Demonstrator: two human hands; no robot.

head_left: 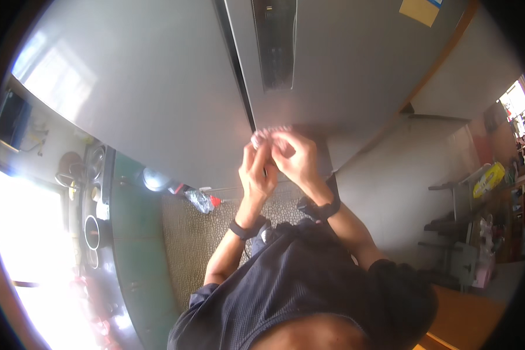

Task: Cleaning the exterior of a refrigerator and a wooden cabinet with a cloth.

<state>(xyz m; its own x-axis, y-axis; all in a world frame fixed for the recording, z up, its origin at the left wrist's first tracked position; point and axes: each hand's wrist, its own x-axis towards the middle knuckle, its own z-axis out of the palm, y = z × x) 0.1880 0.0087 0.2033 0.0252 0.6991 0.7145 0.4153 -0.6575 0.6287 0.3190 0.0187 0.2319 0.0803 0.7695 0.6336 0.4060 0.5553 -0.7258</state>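
Observation:
Both hands are raised together in front of a grey refrigerator [179, 87], close to the dark gap between its two doors. A small crumpled whitish-pink item [260, 138], perhaps thin plastic or cloth, is pinched at the fingertips of my left hand [259, 168]. My right hand [297, 155] meets it from the right, its thumb and fingers curled around the other end of the item. What exactly the item is cannot be told. A dark control panel [276, 48] runs down the right door, above the hands. Each wrist wears a black band.
To the left, a green cabinet [140, 236] carries a counter with a pot [94, 232] and a gas stove [97, 159]. A clear plastic bag [200, 200] lies on the patterned floor [192, 245]. At right are a pale wall [376, 197] and a cluttered rack holding a yellow package [488, 180].

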